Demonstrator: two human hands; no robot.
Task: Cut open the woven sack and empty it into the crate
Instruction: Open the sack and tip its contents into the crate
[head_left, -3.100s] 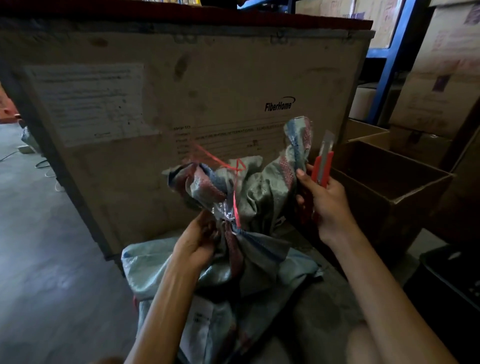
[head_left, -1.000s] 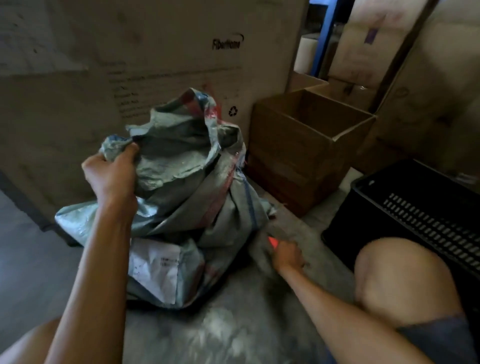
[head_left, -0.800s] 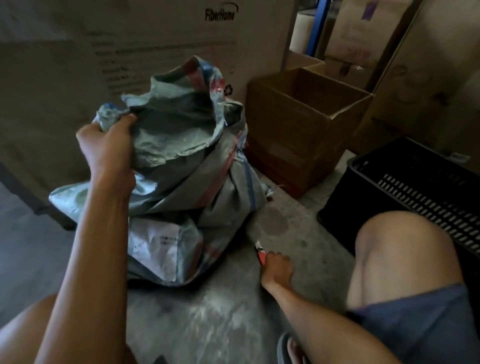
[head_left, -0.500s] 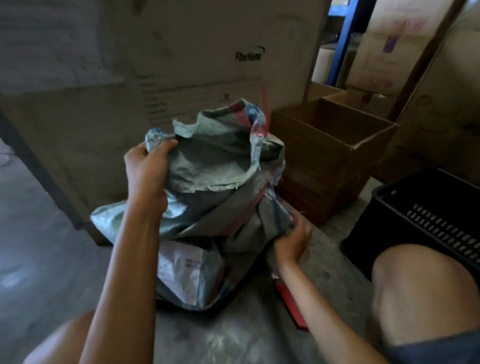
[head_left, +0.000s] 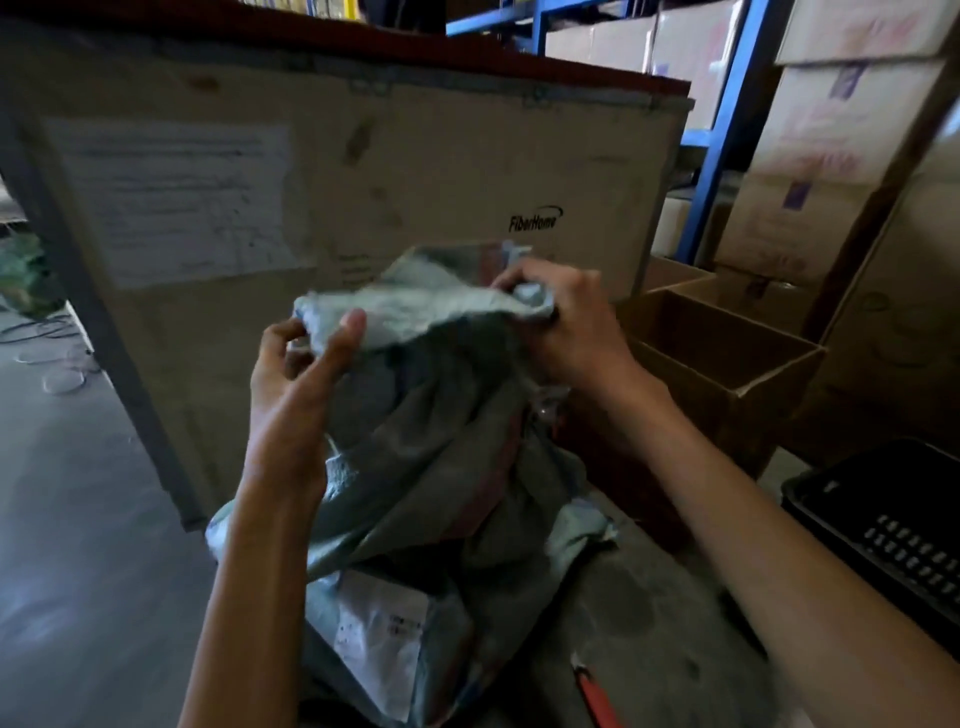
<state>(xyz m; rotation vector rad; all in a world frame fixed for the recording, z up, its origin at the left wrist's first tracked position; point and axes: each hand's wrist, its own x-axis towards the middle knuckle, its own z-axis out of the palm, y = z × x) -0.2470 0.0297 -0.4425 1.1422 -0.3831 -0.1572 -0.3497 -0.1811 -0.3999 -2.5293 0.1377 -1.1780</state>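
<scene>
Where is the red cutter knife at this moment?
In the head view, the red cutter knife lies on the floor at the bottom edge, right of the woven sack, under the right forearm; neither hand holds it.

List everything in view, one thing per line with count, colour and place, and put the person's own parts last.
woven sack: one, grey-green with red stripes, on the floor at centre, mouth held up
paper label: one, white, low on the sack's front
utility knife: one, red, on the floor right of the sack
large crate: one, tan, marked FiberHome, behind the sack
open cardboard box: one, brown, right of the sack
plastic crate: one, black, lower right
stacked cartons: several, pale, on the right
shelf frame: one, blue, upper right
left hand: fingers gripping the sack's mouth edge
right hand: fingers gripping the opposite edge
</scene>
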